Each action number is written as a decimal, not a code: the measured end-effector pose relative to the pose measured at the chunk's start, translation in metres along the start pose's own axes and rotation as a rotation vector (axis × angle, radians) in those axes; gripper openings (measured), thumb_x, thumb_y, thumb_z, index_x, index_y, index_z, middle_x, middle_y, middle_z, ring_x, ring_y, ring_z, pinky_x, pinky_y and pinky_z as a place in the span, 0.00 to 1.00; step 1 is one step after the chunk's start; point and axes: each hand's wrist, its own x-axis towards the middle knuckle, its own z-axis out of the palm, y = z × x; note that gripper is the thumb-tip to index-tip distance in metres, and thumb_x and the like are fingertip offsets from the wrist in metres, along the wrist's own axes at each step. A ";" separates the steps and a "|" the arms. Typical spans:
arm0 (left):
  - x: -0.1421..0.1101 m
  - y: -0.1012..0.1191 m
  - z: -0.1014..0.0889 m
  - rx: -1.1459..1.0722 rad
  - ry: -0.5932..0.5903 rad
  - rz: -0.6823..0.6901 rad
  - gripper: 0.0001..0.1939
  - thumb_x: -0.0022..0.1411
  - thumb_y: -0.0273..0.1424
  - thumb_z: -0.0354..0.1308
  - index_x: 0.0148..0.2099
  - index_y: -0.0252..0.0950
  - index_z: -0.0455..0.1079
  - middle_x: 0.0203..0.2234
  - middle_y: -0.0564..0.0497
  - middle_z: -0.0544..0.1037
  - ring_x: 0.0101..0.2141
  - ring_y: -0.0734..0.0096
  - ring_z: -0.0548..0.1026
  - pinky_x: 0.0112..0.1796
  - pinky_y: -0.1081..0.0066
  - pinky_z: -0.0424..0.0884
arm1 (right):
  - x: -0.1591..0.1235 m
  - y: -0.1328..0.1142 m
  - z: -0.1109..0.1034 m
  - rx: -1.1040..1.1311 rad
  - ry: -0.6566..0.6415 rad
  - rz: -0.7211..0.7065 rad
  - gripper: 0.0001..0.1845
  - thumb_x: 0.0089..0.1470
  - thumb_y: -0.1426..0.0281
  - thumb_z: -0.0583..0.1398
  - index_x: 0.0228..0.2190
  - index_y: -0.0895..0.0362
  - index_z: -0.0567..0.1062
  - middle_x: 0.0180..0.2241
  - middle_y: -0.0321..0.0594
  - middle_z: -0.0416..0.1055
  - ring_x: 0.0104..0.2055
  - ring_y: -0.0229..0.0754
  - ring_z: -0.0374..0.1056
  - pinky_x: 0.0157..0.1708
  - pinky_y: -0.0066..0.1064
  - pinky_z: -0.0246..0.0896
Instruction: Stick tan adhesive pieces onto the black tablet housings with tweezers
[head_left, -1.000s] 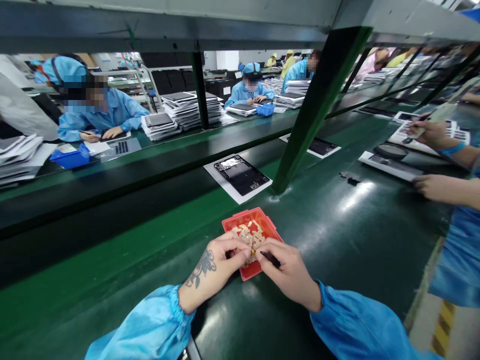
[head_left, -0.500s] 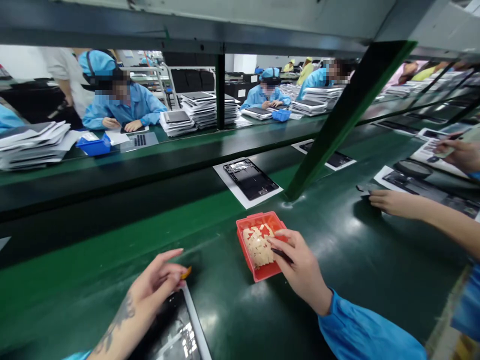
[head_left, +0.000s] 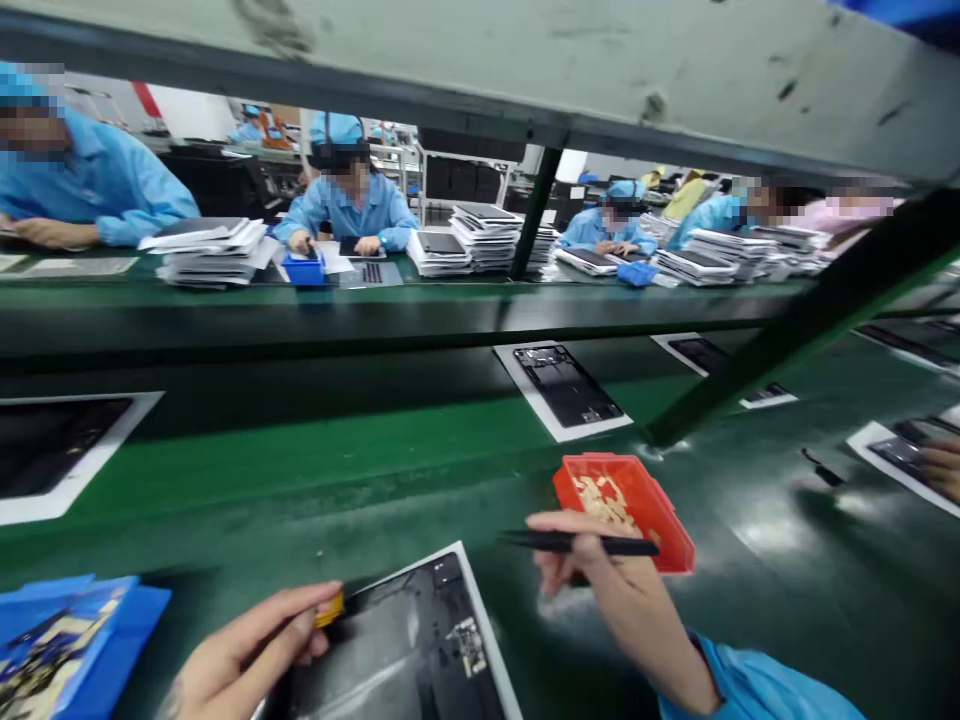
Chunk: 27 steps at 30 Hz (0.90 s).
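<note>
Between the thumb and fingers of my left hand (head_left: pixel 247 645) is a small orange-yellow piece (head_left: pixel 328 609), possibly a flexible strip; its exact kind I cannot make out. It is just above the left edge of an open tablet housing (head_left: pixel 375 650) lying on a white sheet. My right hand (head_left: pixel 600 575) grips black tweezers (head_left: pixel 544 541), their tips pointing left. Whether the tips hold anything is too blurred to tell. Partly behind that hand stands a red bin (head_left: pixel 671 525) with small cream-coloured pieces (head_left: pixel 604 500) inside.
A blue bin (head_left: pixel 112 645) of small parts stands at lower left. More housings on sheets lie beyond, one at left (head_left: pixel 52 450) and one ahead (head_left: pixel 566 385). A slanted green post (head_left: pixel 750 350) rises at right. A co-worker's hand (head_left: pixel 943 465) shows at the right edge.
The view has turned left, bringing the blue bin into sight. My right hand has drawn the tweezers out of the red bin toward the tablet housing. My left hand still pinches the orange-yellow piece.
</note>
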 end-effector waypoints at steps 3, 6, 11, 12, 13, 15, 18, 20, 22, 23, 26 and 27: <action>-0.002 0.016 0.002 -0.098 -0.063 -0.006 0.23 0.54 0.50 0.60 0.44 0.39 0.78 0.28 0.49 0.80 0.31 0.67 0.75 0.34 0.74 0.72 | 0.015 -0.016 0.053 0.092 -0.159 0.119 0.11 0.51 0.63 0.65 0.36 0.54 0.80 0.29 0.37 0.70 0.24 0.36 0.72 0.24 0.25 0.71; -0.006 0.032 0.001 -0.209 -0.096 0.000 0.19 0.55 0.46 0.60 0.42 0.38 0.78 0.24 0.50 0.78 0.28 0.71 0.73 0.33 0.76 0.70 | 0.019 -0.026 0.094 0.054 -0.296 0.006 0.07 0.48 0.70 0.67 0.34 0.52 0.81 0.27 0.35 0.71 0.25 0.34 0.71 0.25 0.21 0.69; -0.011 0.046 -0.012 -0.354 -0.142 0.021 0.16 0.57 0.41 0.60 0.42 0.37 0.78 0.26 0.50 0.77 0.28 0.72 0.73 0.34 0.75 0.69 | 0.015 -0.034 0.116 -0.170 -0.467 -0.391 0.15 0.52 0.73 0.64 0.43 0.48 0.78 0.40 0.42 0.74 0.39 0.40 0.74 0.38 0.27 0.72; -0.010 0.046 -0.014 -0.390 -0.164 0.006 0.16 0.58 0.40 0.59 0.42 0.36 0.78 0.26 0.49 0.78 0.28 0.72 0.73 0.33 0.75 0.69 | 0.016 -0.035 0.116 -0.211 -0.478 -0.442 0.16 0.53 0.73 0.64 0.44 0.47 0.77 0.42 0.43 0.74 0.42 0.42 0.73 0.40 0.29 0.72; -0.010 0.046 -0.015 -0.428 -0.188 -0.013 0.15 0.58 0.39 0.59 0.43 0.36 0.77 0.26 0.49 0.77 0.28 0.73 0.73 0.33 0.75 0.68 | 0.017 -0.034 0.115 -0.250 -0.483 -0.490 0.16 0.54 0.73 0.63 0.44 0.47 0.77 0.43 0.43 0.74 0.45 0.44 0.73 0.43 0.31 0.72; -0.008 0.046 -0.016 -0.511 -0.219 -0.055 0.14 0.58 0.36 0.59 0.43 0.34 0.77 0.24 0.49 0.77 0.27 0.74 0.72 0.32 0.76 0.66 | 0.019 -0.032 0.113 -0.305 -0.493 -0.594 0.15 0.55 0.73 0.62 0.45 0.48 0.77 0.40 0.42 0.77 0.46 0.46 0.72 0.48 0.38 0.70; -0.006 0.046 -0.014 -0.643 -0.232 -0.121 0.13 0.57 0.31 0.59 0.43 0.32 0.77 0.23 0.49 0.75 0.26 0.75 0.70 0.30 0.76 0.64 | 0.021 -0.027 0.112 -0.377 -0.496 -0.711 0.12 0.55 0.71 0.62 0.42 0.49 0.77 0.34 0.37 0.79 0.41 0.45 0.75 0.58 0.49 0.58; -0.006 0.048 -0.013 -0.695 -0.249 -0.151 0.12 0.57 0.30 0.59 0.42 0.31 0.77 0.22 0.49 0.74 0.24 0.77 0.68 0.29 0.77 0.62 | 0.022 -0.023 0.113 -0.463 -0.487 -0.759 0.09 0.55 0.70 0.63 0.40 0.48 0.77 0.34 0.35 0.79 0.37 0.44 0.76 0.61 0.53 0.50; -0.007 0.050 -0.012 -0.713 -0.262 -0.169 0.12 0.56 0.30 0.59 0.41 0.30 0.78 0.21 0.49 0.73 0.23 0.78 0.68 0.28 0.77 0.61 | 0.022 -0.020 0.113 -0.541 -0.506 -0.834 0.08 0.55 0.71 0.63 0.38 0.48 0.76 0.34 0.34 0.79 0.37 0.42 0.76 0.63 0.50 0.45; -0.007 0.051 -0.012 -0.714 -0.265 -0.172 0.12 0.56 0.30 0.59 0.40 0.30 0.78 0.21 0.49 0.73 0.23 0.78 0.68 0.28 0.77 0.61 | 0.023 -0.019 0.112 -0.560 -0.537 -0.891 0.08 0.54 0.72 0.63 0.37 0.49 0.76 0.34 0.33 0.79 0.37 0.41 0.76 0.64 0.48 0.43; -0.007 0.052 -0.013 -0.716 -0.271 -0.162 0.12 0.55 0.30 0.59 0.40 0.30 0.78 0.22 0.49 0.73 0.23 0.78 0.67 0.28 0.76 0.62 | 0.026 -0.016 0.109 -0.564 -0.609 -0.994 0.09 0.55 0.74 0.63 0.39 0.53 0.75 0.37 0.34 0.79 0.42 0.40 0.75 0.65 0.45 0.40; -0.007 0.052 -0.013 -0.714 -0.272 -0.159 0.12 0.55 0.29 0.59 0.40 0.30 0.78 0.22 0.48 0.73 0.23 0.77 0.67 0.28 0.76 0.62 | 0.027 -0.015 0.108 -0.566 -0.615 -0.993 0.09 0.56 0.75 0.62 0.40 0.53 0.74 0.38 0.35 0.79 0.43 0.40 0.74 0.65 0.45 0.41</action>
